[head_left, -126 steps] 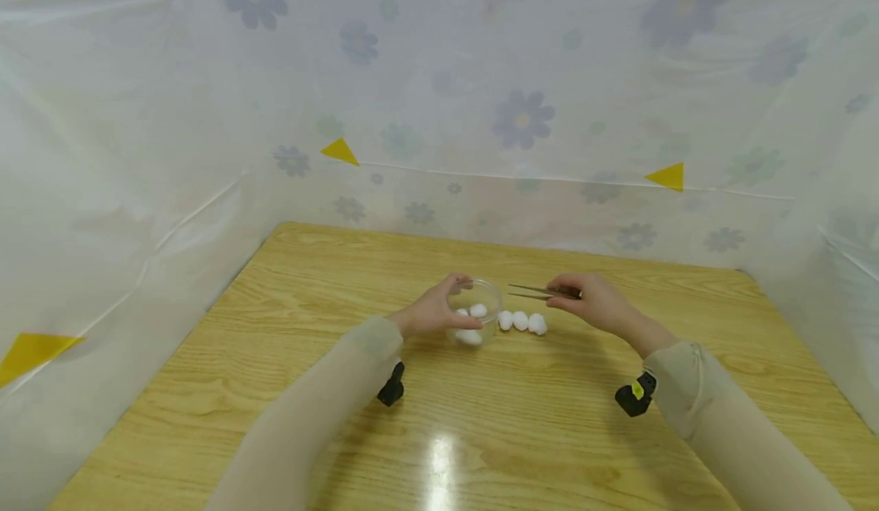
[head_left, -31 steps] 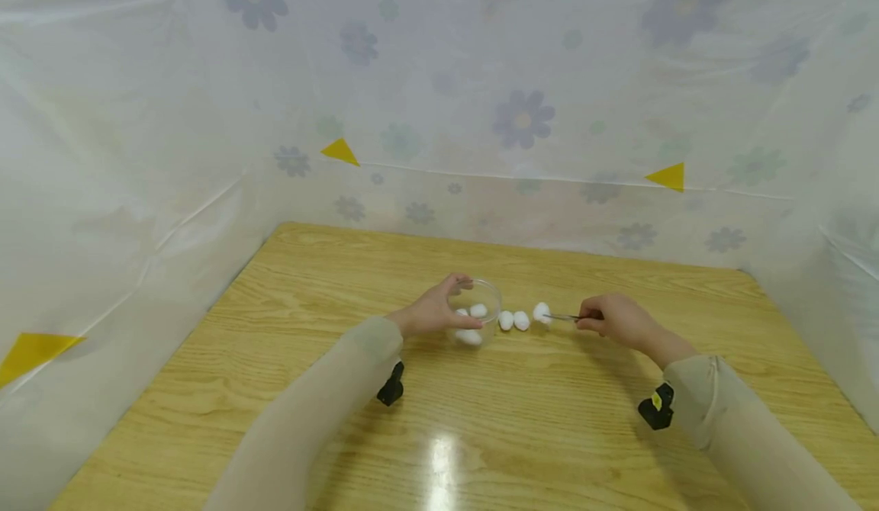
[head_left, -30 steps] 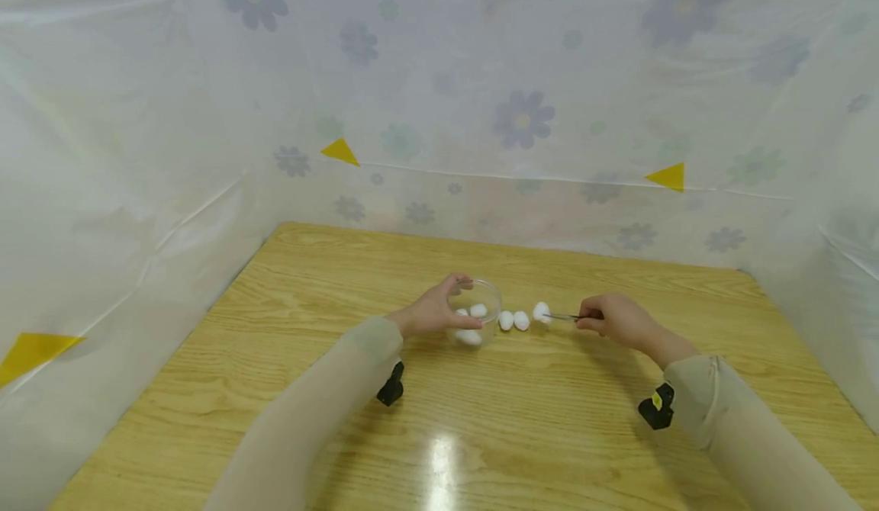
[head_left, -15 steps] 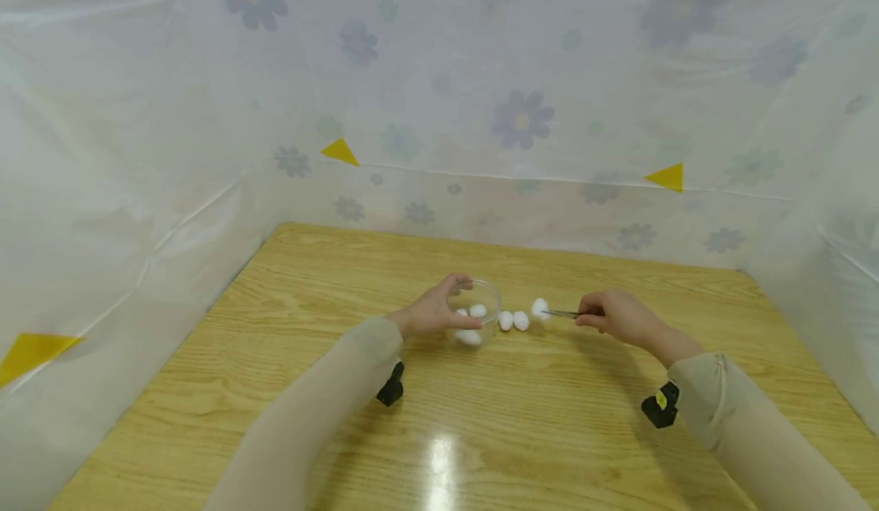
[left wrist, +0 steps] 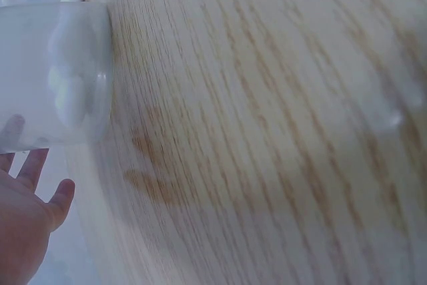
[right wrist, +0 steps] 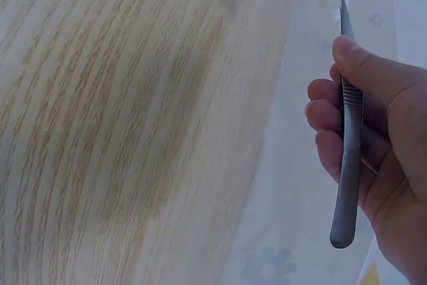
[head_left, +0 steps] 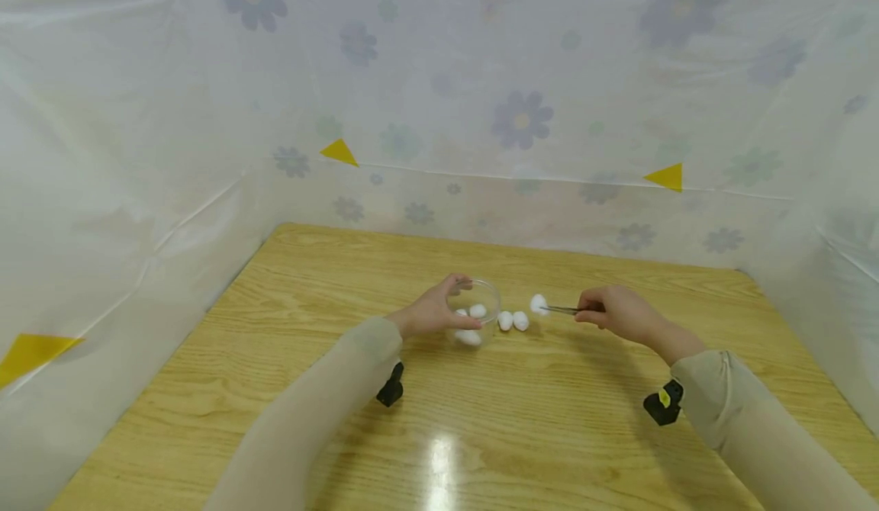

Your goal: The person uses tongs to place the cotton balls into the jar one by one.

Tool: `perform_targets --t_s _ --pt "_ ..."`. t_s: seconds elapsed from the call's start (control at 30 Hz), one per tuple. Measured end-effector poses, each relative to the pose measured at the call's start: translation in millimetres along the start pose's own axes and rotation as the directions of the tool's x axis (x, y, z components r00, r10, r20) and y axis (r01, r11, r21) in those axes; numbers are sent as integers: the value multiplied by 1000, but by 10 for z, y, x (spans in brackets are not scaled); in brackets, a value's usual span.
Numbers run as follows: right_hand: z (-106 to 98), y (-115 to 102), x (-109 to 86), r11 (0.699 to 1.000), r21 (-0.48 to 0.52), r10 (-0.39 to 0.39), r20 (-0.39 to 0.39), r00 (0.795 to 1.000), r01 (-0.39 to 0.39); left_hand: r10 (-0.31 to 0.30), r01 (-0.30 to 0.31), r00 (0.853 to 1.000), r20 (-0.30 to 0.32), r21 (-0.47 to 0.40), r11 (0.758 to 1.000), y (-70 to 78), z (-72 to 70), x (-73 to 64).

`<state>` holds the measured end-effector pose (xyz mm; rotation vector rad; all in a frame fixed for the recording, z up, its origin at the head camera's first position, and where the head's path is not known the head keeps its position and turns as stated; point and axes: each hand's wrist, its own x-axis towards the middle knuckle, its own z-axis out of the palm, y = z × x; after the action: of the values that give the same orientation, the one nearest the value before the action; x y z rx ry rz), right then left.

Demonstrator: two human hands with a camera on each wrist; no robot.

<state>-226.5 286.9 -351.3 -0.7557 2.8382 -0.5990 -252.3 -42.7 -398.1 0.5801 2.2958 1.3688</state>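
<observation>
Curled around the rim and side of a clear round jar (head_left: 491,333) is my left hand (head_left: 431,313). The jar stands on the table with several white cotton balls (head_left: 470,337) inside. In the left wrist view, the thumb and fingers lie beside its cloudy wall (left wrist: 30,65). My right hand (head_left: 616,314) pinches metal tweezers (right wrist: 348,171) between thumb and fingers. The tweezers' tips grip one cotton ball (head_left: 539,303), raised above the table, right of the jar. Two more cotton balls (head_left: 513,320) lie side by side on the table, close to the jar's right side.
The wooden table (head_left: 316,404) ends at a back edge beyond the jar. A pale plastic curtain (head_left: 439,61) with flower prints encloses the back and sides. Yellow triangles (head_left: 666,178) are fixed along it. Black wrist cameras (head_left: 390,386) are under both forearms.
The tweezers took hold of the rightmost of three cotton balls in the row and lifted it. Over the last second it has risen slightly further. The left hand and jar have stayed put.
</observation>
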Motion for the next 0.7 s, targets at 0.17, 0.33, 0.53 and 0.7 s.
perform_targets --t_s 0.17,0.33,0.53,0.7 --pt "-29 -35 1 1000 8 -10 -8 1000 10 -3 3 1000 16 -9 1000 0 -7 6" --pt "-52 -72 14 1000 2 -24 -14 1000 24 -6 6 999 35 -10 1000 0 -18 25" --pt "-77 -130 47 999 -5 -50 -17 999 50 4 -4 1000 11 -2 1000 -6 -2 14" --pt "-105 -191 83 998 -9 -62 -15 998 62 9 -9 1000 -1 1 1000 -3 2 9"
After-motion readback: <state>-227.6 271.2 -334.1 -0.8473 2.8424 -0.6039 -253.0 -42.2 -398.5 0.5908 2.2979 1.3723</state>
